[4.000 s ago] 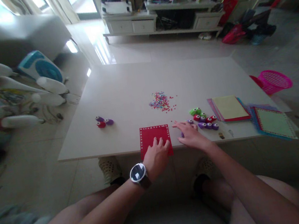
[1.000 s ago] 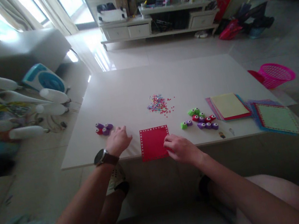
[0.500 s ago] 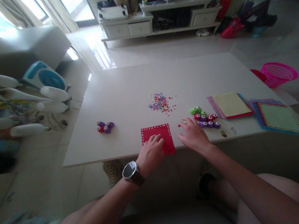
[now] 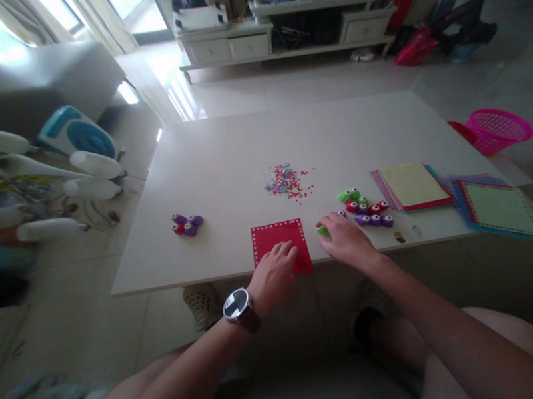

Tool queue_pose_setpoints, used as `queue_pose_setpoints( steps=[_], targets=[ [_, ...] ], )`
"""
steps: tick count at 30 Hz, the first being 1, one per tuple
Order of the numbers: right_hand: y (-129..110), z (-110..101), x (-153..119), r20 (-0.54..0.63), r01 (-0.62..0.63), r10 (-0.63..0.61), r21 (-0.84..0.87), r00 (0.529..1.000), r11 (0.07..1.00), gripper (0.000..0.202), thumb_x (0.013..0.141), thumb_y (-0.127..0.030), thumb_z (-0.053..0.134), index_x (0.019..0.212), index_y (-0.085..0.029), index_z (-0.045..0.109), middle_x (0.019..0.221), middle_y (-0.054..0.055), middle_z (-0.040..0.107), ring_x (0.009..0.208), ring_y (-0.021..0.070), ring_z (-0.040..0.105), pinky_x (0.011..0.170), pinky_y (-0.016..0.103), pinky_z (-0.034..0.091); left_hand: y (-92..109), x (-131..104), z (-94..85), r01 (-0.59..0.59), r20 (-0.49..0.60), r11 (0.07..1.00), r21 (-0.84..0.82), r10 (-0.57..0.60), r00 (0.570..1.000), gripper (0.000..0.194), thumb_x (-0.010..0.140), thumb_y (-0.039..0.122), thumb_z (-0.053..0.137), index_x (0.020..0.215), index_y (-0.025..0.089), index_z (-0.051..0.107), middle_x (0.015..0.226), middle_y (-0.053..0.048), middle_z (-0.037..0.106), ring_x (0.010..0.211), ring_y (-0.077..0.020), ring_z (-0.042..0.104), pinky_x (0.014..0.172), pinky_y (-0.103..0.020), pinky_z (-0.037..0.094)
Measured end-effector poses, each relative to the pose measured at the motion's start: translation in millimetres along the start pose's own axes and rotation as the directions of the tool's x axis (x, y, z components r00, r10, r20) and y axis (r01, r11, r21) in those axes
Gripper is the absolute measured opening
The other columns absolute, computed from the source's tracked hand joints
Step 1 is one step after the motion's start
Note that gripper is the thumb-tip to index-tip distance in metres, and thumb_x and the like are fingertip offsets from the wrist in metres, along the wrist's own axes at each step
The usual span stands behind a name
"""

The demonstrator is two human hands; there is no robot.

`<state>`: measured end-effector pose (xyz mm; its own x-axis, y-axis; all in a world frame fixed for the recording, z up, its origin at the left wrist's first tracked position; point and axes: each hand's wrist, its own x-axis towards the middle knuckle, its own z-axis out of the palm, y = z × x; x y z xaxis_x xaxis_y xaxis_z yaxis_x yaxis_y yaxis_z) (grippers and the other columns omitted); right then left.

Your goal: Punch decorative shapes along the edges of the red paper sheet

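Note:
A red square sheet (image 4: 272, 233) with a row of small pale shapes along its edges lies at the table's near edge. My left hand (image 4: 277, 268) rests flat on it, fingers stretched out. To the right, my right hand (image 4: 346, 235) pinches a small green piece (image 4: 323, 232) just above or on the table; I cannot tell which. Beside that hand sits a cluster of small rounded green, red and purple pieces (image 4: 363, 208) with eye-like white and dark ends. What these pieces are is too small to tell.
Loose colourful confetti (image 4: 286, 181) lies mid-table. A few purple and red pieces (image 4: 187, 225) are at the left. Stacked coloured sheets (image 4: 410, 185) and bordered sheets (image 4: 500, 206) lie at the right. Beyond the white table (image 4: 219, 153) stands a pink basket (image 4: 498, 128).
My right hand now has a green piece between its fingers and has shifted slightly. The left hand has slid a little to the right on the red sheet.

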<state>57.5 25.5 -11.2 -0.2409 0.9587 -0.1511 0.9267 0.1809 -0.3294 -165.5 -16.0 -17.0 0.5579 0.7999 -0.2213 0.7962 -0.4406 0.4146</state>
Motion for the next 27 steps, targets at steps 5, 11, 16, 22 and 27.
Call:
queue_pose_setpoints(
  steps=[5, 11, 16, 22, 27],
  targets=[
    [1.9, -2.0, 0.3, 0.005, -0.022, 0.023, -0.05, 1.0, 0.999, 0.024, 0.093, -0.015, 0.06, 0.115, -0.017, 0.069, 0.12, 0.013, 0.068, 0.114, 0.0264, 0.063, 0.099, 0.035, 0.047, 1.6, -1.2, 4.5, -0.014, 0.014, 1.0, 0.02, 0.014, 1.0, 0.047, 0.089, 0.009, 0.06, 0.132, 0.023, 0.051, 0.15, -0.011, 0.056, 0.145, -0.0286, 0.048, 0.116, -0.045, 0.05],
    [5.4, 1.5, 0.4, 0.045, -0.002, 0.001, 0.014, 0.999, 1.0, 0.031, 0.09, -0.009, 0.058, 0.117, -0.019, 0.069, 0.124, 0.011, 0.07, 0.111, 0.024, 0.065, 0.095, 0.033, 0.048, 5.2, -1.6, -0.7, 0.014, 0.043, 0.998, 0.068, -0.017, 0.999, 0.045, 0.089, 0.009, 0.06, 0.131, 0.022, 0.051, 0.146, -0.011, 0.057, 0.138, -0.0298, 0.051, 0.111, -0.046, 0.053],
    [6.6, 0.0, 0.8, 0.025, -0.023, 0.024, -0.002, 0.999, 1.0, 0.033, 0.09, -0.011, 0.06, 0.122, -0.018, 0.068, 0.125, 0.011, 0.07, 0.113, 0.0251, 0.066, 0.095, 0.034, 0.048, 4.5, -2.7, -1.3, 0.022, 0.061, 0.996, 0.082, -0.027, 0.998, 0.045, 0.088, 0.009, 0.063, 0.13, 0.023, 0.051, 0.144, -0.01, 0.057, 0.136, -0.0293, 0.051, 0.11, -0.046, 0.052],
    [-4.3, -1.4, -2.8, 0.06, 0.007, -0.005, -0.033, 0.998, 0.999, 0.024, 0.091, -0.012, 0.058, 0.111, -0.019, 0.068, 0.122, 0.01, 0.067, 0.102, 0.0224, 0.067, 0.086, 0.032, 0.048, 3.4, -2.2, -2.7, 0.018, 0.071, 0.996, 0.092, -0.024, 0.997, 0.043, 0.089, 0.009, 0.062, 0.129, 0.023, 0.052, 0.142, -0.01, 0.057, 0.134, -0.0294, 0.052, 0.107, -0.047, 0.053],
    [-13.2, 4.7, -6.3, 0.111, 0.052, -0.05, -0.019, 0.993, 0.998, 0.021, 0.094, -0.017, 0.059, 0.112, -0.019, 0.069, 0.117, 0.009, 0.068, 0.103, 0.0222, 0.067, 0.087, 0.031, 0.048, 4.8, -1.5, -3.5, 0.018, 0.08, 0.995, 0.098, -0.026, 0.996, 0.043, 0.089, 0.009, 0.062, 0.129, 0.023, 0.053, 0.141, -0.01, 0.057, 0.132, -0.0292, 0.052, 0.106, -0.046, 0.054]
  ],
)
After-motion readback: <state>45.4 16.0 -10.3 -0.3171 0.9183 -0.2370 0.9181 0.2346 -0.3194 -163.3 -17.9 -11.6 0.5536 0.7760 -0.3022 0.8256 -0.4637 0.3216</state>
